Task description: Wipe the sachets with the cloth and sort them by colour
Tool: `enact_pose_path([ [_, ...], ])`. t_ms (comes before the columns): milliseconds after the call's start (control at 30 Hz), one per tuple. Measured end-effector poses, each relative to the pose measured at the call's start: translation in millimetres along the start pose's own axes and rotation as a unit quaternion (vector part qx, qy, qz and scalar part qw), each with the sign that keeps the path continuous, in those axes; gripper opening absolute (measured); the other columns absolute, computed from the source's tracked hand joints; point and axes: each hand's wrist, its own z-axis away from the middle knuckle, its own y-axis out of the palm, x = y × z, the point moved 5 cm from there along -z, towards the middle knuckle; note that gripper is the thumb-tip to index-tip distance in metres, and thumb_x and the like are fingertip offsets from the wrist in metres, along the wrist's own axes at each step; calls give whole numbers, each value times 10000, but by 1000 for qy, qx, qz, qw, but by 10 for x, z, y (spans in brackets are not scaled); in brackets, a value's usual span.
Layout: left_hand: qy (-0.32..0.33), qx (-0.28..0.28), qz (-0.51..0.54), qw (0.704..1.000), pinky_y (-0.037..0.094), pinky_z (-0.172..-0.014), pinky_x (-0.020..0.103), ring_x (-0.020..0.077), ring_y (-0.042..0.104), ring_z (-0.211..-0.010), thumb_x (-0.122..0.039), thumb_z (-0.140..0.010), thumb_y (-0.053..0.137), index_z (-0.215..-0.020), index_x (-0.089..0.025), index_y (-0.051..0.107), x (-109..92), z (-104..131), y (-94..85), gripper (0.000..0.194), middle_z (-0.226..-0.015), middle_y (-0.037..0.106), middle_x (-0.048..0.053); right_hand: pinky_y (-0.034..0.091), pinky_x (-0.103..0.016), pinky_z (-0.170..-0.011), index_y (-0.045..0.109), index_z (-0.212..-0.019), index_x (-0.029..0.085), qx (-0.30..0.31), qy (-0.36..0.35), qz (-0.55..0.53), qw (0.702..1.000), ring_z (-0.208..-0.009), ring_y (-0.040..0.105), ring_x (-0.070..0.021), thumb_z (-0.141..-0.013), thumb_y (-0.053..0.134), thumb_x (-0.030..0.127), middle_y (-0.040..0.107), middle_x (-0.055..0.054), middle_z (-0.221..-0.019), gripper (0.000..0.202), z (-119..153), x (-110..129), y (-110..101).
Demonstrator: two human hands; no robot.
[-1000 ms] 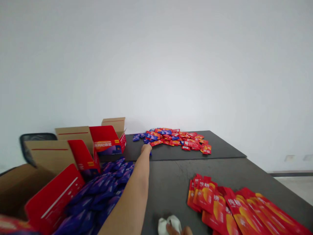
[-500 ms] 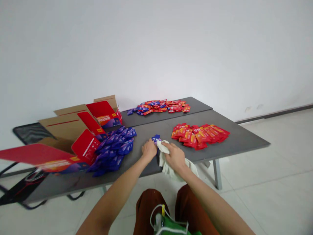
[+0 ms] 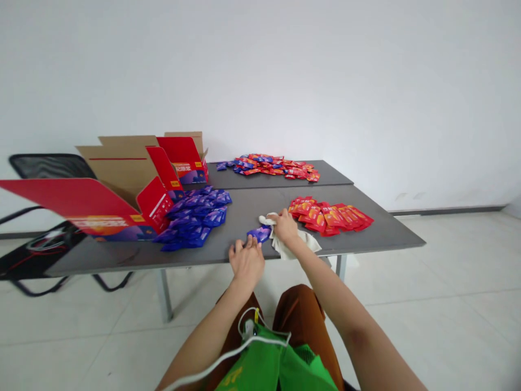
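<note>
A single purple-blue sachet (image 3: pixel 259 234) lies flat near the table's front edge. My left hand (image 3: pixel 247 264) rests at its near side, fingers spread, the fingertips at or on its lower edge. A white cloth (image 3: pixel 303 243) is bunched in my right hand (image 3: pixel 286 228), whose fingers close around it just right of the sachet. Part of the cloth trails over the table edge. To the left is a heap of blue-purple sachets (image 3: pixel 199 214). Red-orange sachets (image 3: pixel 331 216) lie in overlapping rows to the right of my right hand.
Open red cardboard boxes (image 3: pixel 118 209) stand at the left of the grey table (image 3: pixel 378 233). Mixed red and blue sachets (image 3: pixel 272 165) are piled at the back, near the wall. A black chair (image 3: pixel 49 165) is behind the boxes. A white cable (image 3: pixel 220 358) crosses my lap.
My view has shifted. My left hand has moved from the sachet's left side to its near edge, its fingers now spread. My right hand with the cloth has moved off the sachet to its right.
</note>
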Motion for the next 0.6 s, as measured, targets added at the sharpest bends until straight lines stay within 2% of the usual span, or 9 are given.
enact_pose_path([
  [67, -9, 48, 2, 999, 246, -1033, 570, 319, 452, -1139, -316, -952, 272, -1242, -184, 628, 14, -53, -27, 478, -1340, 571, 107, 419, -288, -864, 531, -1324, 381, 9, 5, 21, 1000, -1088, 478, -218, -967, 367, 240, 425, -86, -1210, 417, -22, 12, -35],
  [100, -6, 70, 3, 998, 249, -1022, 585, 333, 441, -1156, -297, -939, 291, -1259, -180, 613, 13, -67, -42, 469, -1356, 554, 120, 416, -291, -867, 526, -1331, 371, 9, -17, 23, 1000, -1102, 467, -223, -971, 367, 244, 424, -90, -1210, 414, 2, 67, -46],
  [233, 34, 126, -6, 991, 266, -1022, 581, 363, 358, -1249, -227, -837, 415, -1311, -161, 560, -12, 0, -61, 500, -1389, 513, 143, 402, -283, -887, 482, -1374, 357, 38, -186, -3, 982, -1108, 461, -215, -958, 422, 268, 437, -90, -1196, 430, 262, 475, 25],
  [300, 39, 127, -21, 991, 231, -1060, 571, 352, 301, -1302, -203, -798, 438, -1339, -156, 534, -24, 65, -33, 551, -1405, 500, 133, 403, -276, -883, 463, -1386, 375, 50, -212, -11, 976, -1081, 479, -205, -948, 438, 266, 450, -83, -1181, 451, 348, 574, 82],
  [367, 21, 116, -39, 992, 198, -1083, 572, 338, 270, -1332, -165, -783, 428, -1417, -148, 441, -36, 109, 15, 635, -1483, 408, 116, 410, -265, -860, 450, -1389, 394, 41, -160, -8, 986, -1055, 496, -195, -941, 434, 235, 463, -76, -1162, 476, 317, 503, 99],
  [433, -6, 117, -58, 991, 198, -1075, 591, 340, 263, -1342, -122, -781, 403, -1483, -147, 325, -55, 124, 73, 707, -1550, 284, 103, 416, -252, -836, 453, -1385, 401, 23, -74, 0, 997, -1036, 508, -187, -930, 434, 202, 468, -70, -1157, 497, 215, 318, 71],
  [500, -22, 131, -74, 988, 227, -1048, 611, 350, 261, -1345, -84, -785, 367, -1506, -152, 267, -78, 114, 116, 730, -1571, 219, 100, 418, -250, -822, 495, -1356, 395, 7, -1, 9, 1000, -1027, 515, -187, -925, 439, 188, 468, -69, -1155, 481, 115, 135, 20],
  [567, -25, 145, -78, 986, 268, -1019, 609, 350, 273, -1339, -56, -787, 339, -1506, -168, 269, -91, 87, 126, 731, -1571, 219, 98, 419, -257, -819, 544, -1314, 387, -2, 22, 14, 1000, -1027, 514, -191, -935, 429, 190, 468, -72, -1150, 442, 74, 71, -21],
  [600, -23, 150, -78, 985, 290, -1004, 601, 347, 291, -1327, -51, -786, 334, -1499, -175, 290, -91, 72, 118, 725, -1566, 236, 100, 418, -262, -821, 559, -1299, 383, -1, 3, 14, 1000, -1032, 508, -195, -944, 423, 197, 469, -74, -1149, 424, 85, 107, -25],
])
